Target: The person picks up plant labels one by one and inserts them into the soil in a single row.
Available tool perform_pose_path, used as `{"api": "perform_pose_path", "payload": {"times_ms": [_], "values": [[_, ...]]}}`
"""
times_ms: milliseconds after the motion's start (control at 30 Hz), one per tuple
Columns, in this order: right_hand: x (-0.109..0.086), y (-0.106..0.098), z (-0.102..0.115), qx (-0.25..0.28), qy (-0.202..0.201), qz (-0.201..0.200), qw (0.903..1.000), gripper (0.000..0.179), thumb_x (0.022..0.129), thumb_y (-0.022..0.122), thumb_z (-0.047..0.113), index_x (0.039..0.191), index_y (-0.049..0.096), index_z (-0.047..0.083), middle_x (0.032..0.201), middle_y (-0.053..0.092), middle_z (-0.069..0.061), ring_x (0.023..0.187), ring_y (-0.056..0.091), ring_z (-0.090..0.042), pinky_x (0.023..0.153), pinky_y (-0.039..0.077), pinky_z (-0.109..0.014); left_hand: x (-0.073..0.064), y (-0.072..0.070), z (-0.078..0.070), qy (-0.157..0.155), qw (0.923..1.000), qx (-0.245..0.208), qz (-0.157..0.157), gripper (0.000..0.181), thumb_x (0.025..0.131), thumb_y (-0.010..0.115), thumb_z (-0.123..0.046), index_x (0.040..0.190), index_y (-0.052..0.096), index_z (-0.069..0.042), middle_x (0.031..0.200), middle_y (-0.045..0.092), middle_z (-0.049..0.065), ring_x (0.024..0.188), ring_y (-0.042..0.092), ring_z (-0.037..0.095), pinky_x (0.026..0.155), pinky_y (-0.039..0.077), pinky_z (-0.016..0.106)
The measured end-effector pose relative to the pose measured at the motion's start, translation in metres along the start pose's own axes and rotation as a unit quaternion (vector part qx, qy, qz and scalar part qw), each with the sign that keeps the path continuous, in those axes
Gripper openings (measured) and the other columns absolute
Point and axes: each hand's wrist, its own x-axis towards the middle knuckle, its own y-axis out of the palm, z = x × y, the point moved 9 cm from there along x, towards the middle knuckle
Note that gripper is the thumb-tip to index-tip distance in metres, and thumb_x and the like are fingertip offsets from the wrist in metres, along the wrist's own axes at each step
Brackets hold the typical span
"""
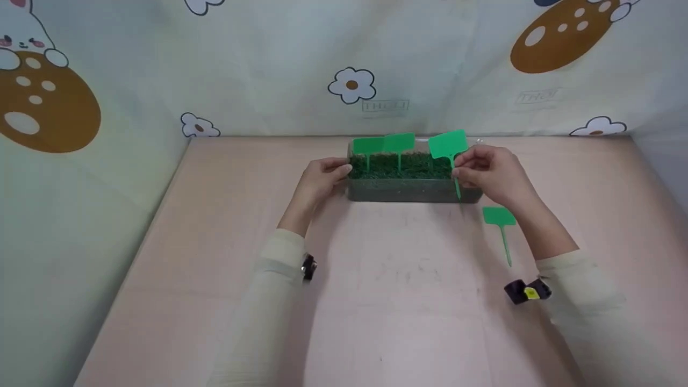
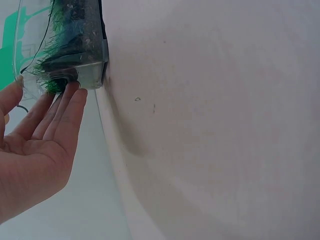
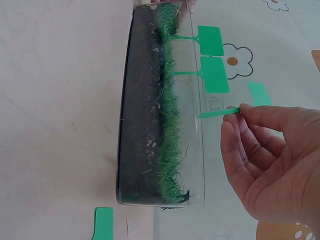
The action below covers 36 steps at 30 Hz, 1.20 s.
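Observation:
A clear box point(image 1: 403, 191) holds dark soil and green artificial-looking grass point(image 3: 171, 125). Two green plant labels point(image 1: 399, 142) stand upright in the grass toward its left end. My left hand point(image 1: 322, 180) touches the box's left end, its fingers fairly straight against the end wall in the left wrist view point(image 2: 45, 145). Between thumb and index finger, my right hand point(image 1: 494, 174) pinches a third plant label point(image 1: 449, 144) by its stem. That label's pointed tip is free, beside the box's rim in the right wrist view. Another green plant label point(image 1: 500, 216) lies flat on the table, near the right forearm.
The box stands near the back edge of the pale pink table point(image 1: 398, 322). Behind it rises a light wall covering point(image 1: 269, 64) printed with flowers and cartoon figures. Small dark cameras sit on both wrists, over pale sleeves point(image 1: 586, 301).

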Motion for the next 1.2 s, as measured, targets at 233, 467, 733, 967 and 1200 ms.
{"api": "perform_pose_path", "payload": {"times_ms": [233,467,733,967,1200], "values": [[0.005,-0.002,0.004,0.008,-0.004,-0.019,0.9998,0.022,0.096,0.067,0.014,0.109,0.066,-0.004,0.081,0.065,0.01,0.074,0.063,-0.001,0.07,0.058,-0.019,0.001,-0.001,0.0,-0.003,0.9999,0.01,-0.001,0.041,0.102,0.058,-0.025,0.14,0.057,-0.008,0.141,0.06,0.011,0.128,0.059,0.022,0.109,0.048,0.037],[0.01,-0.003,0.008,0.011,-0.013,-0.03,0.9994,0.019,0.096,0.066,0.013,0.106,0.066,-0.003,0.082,0.066,0.012,0.074,0.064,0.0,0.068,0.058,-0.017,0.001,-0.001,0.0,-0.002,0.9999,0.014,-0.005,0.041,0.102,0.058,-0.025,0.139,0.058,-0.008,0.139,0.061,0.01,0.128,0.059,0.021,0.11,0.048,0.036],[0.015,-0.003,0.01,0.008,-0.016,-0.04,0.999,0.02,0.097,0.066,0.016,0.107,0.066,-0.002,0.086,0.066,0.011,0.077,0.065,0.0,0.07,0.057,-0.017,0.0,0.0,0.001,-0.004,1.0,-0.003,-0.004,0.041,0.102,0.059,-0.024,0.139,0.058,-0.007,0.139,0.061,0.01,0.128,0.059,0.02,0.109,0.049,0.035],[0.02,-0.005,0.008,0.017,-0.022,-0.07,0.9972,0.022,0.097,0.067,0.019,0.108,0.066,0.0,0.088,0.065,0.012,0.079,0.067,-0.001,0.07,0.056,-0.015,0.001,0.001,0.002,-0.011,0.9998,-0.018,-0.004,0.041,0.102,0.059,-0.024,0.139,0.057,-0.007,0.139,0.061,0.01,0.127,0.06,0.02,0.109,0.049,0.034],[0.027,-0.005,0.004,0.03,-0.026,-0.098,0.9944,0.022,0.096,0.067,0.021,0.107,0.067,0.002,0.091,0.067,0.01,0.078,0.065,0.002,0.067,0.051,-0.017,0.001,0.001,0.002,-0.009,0.9998,-0.02,-0.002,0.041,0.102,0.059,-0.023,0.14,0.056,-0.006,0.139,0.061,0.011,0.127,0.06,0.021,0.109,0.049,0.035]]}}
